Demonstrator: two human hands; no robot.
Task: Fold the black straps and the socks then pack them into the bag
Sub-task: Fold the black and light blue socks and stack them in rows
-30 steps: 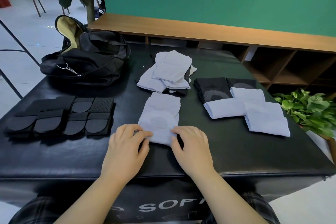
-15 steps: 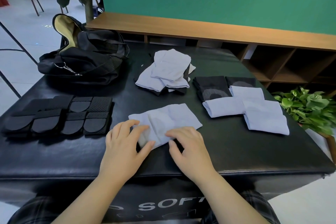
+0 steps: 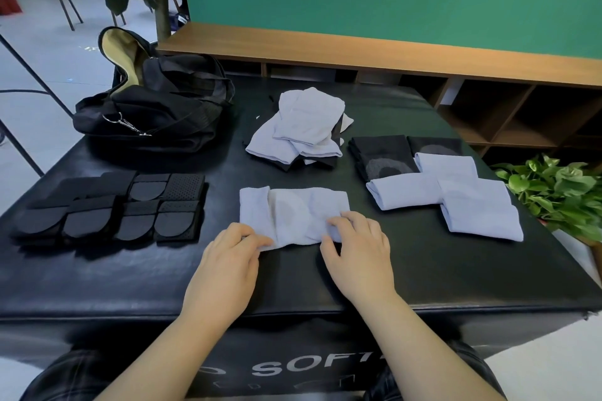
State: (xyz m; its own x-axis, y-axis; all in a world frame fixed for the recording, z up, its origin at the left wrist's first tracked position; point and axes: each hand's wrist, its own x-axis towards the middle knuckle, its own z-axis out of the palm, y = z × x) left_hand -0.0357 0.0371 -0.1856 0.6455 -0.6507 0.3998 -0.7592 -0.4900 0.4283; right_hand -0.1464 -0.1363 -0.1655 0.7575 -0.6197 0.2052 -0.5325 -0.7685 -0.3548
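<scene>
Sock (image 3: pixel 293 215), pale blue, is being laid flat and crosswise on the mat (image 3: pixel 423 264), near its front edge. Its near left corner is being pinched by the left hand (image 3: pixel 228 257), fingers curled onto the cloth. Its near right edge is being gripped by the right hand (image 3: pixel 358 254), fingers bent over the fabric. Unfolded socks (image 3: pixel 303 127) are being kept in a heap behind the sock. Folded socks (image 3: pixel 456 202), blue and black, are being kept to the right of the sock. Straps (image 3: pixel 114 208) are being kept folded to its left. Bag (image 3: pixel 156 107) is lying open behind the straps.
</scene>
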